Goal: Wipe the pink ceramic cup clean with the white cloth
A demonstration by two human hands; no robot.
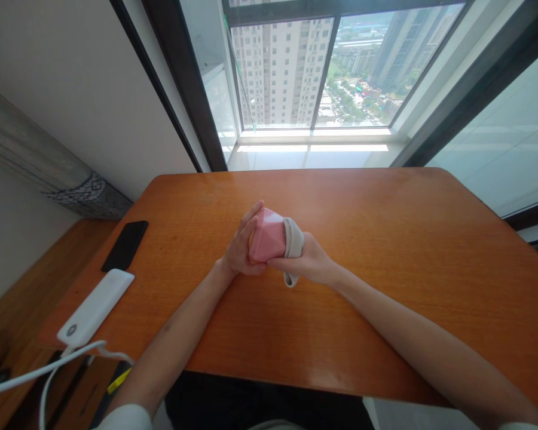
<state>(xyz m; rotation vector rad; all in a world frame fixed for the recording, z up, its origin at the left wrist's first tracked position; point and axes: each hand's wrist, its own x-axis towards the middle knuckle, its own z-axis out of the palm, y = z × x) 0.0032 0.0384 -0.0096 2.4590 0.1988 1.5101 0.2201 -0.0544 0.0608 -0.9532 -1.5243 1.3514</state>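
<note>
A pink faceted object (269,235), glossy and small enough to fit in a palm, is held above the middle of the table. My left hand (243,243) wraps round its left side, fingers along the back edge and thumb underneath. At its right side a folded off-white cloth (293,239) is pressed against it, with one end hanging below. My right hand (311,258) is closed on the cloth, its thumb reaching along the near lower edge of the pink object. The far side of the object and most right fingertips are hidden.
On the wooden table (385,269), a black phone (125,245) lies at the left. Nearer sits a white power bank (95,306) with a white cable (45,371) running off the edge. A window (314,71) stands beyond the table, and a curtain (49,155) hangs left.
</note>
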